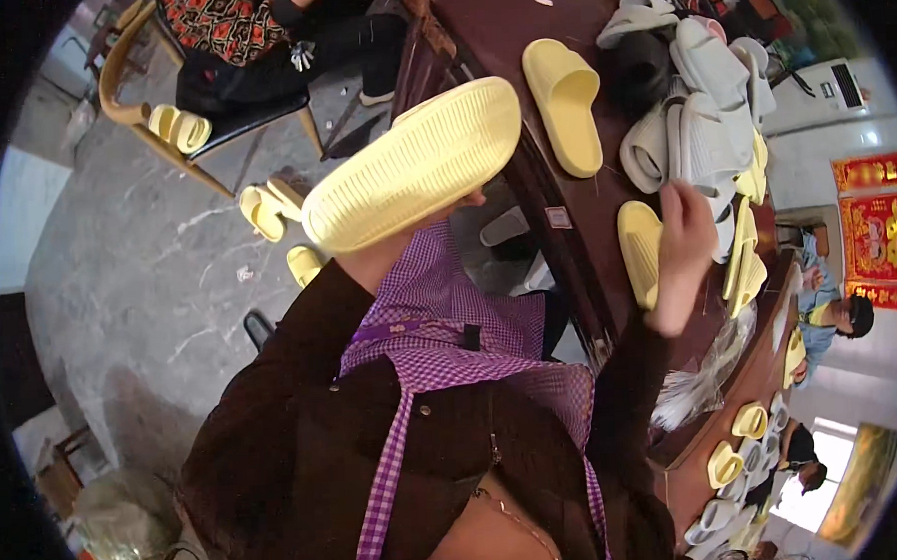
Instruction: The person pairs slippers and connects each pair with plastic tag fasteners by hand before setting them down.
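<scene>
A pale yellow slipper [413,161] is raised in my left hand [392,250], its ribbed sole turned up. The slipper hides most of that hand's fingers; some fingertips show past its edge. Over the dark red table, my right hand [689,244] is closed with its fingertips pointing up, near the pile of grey slippers [702,134]. Whatever it may pinch is hidden. Just left of this hand a yellow slipper [639,252] lies on the table. Farther back sits another yellow slipper [566,110] with its strap up.
Clear plastic wrap [708,374] lies on the table [488,28] near my right forearm. A wooden chair [120,89] with a seated person stands far left, a yellow pair on its seat. More yellow slippers [263,213] lie on the floor. Other people work along the right.
</scene>
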The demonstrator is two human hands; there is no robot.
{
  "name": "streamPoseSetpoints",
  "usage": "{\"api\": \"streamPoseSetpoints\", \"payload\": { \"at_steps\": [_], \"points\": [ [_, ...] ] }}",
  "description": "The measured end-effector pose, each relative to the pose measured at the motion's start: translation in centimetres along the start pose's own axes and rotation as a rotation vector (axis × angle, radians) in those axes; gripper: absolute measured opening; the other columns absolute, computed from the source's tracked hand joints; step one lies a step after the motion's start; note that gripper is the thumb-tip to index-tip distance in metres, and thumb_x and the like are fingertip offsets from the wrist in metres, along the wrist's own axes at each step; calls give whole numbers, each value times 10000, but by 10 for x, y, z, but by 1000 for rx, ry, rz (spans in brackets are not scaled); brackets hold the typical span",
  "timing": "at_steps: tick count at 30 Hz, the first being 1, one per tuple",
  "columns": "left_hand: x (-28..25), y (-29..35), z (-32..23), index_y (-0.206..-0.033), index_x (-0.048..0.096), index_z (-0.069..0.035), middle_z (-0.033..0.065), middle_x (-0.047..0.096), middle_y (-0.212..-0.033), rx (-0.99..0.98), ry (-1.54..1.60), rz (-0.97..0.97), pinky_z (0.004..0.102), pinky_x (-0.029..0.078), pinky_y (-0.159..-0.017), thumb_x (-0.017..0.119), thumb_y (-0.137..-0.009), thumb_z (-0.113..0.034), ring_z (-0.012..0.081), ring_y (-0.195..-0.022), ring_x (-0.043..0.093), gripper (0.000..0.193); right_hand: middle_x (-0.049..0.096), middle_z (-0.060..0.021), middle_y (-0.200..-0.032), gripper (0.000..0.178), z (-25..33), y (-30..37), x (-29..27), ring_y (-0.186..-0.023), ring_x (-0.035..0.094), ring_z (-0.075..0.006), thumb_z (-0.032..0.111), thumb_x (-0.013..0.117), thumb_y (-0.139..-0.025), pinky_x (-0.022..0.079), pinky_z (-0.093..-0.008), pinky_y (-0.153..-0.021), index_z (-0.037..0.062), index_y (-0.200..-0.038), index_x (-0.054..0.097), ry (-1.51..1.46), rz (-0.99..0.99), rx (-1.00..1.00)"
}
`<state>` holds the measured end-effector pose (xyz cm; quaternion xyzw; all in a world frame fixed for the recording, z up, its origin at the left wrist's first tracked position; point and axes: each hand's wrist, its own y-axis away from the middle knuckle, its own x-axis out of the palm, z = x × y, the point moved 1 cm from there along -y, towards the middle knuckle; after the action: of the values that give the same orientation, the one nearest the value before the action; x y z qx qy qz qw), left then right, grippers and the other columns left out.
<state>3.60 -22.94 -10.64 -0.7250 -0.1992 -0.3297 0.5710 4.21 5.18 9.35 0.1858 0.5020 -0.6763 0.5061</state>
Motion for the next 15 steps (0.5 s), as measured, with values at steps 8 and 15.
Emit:
{"api": "streamPoseSetpoints", "payload": {
  "at_steps": [8,15],
  "points": [
    [31,-23,10,-1323,351,1,242,550,-1085,-7,362,-191,476,420,-871,444,-872,-495,351,-878,563,677,603,-212,-844,362,-73,-123,165,-782,567,-370,291,579,-819,444,-398,-680,-52,-935,589,127,134,-203],
    [28,-13,-2,-1273,404,-11,170,564,-950,-8,211,-309,381,397,-762,448,-863,-526,230,-804,518,661,618,-172,-866,371,-45,-118,157,-820,587,-306,306,536,-865,453,-376,-727,-52,-949,580,-138,378,172]
  ]
}}
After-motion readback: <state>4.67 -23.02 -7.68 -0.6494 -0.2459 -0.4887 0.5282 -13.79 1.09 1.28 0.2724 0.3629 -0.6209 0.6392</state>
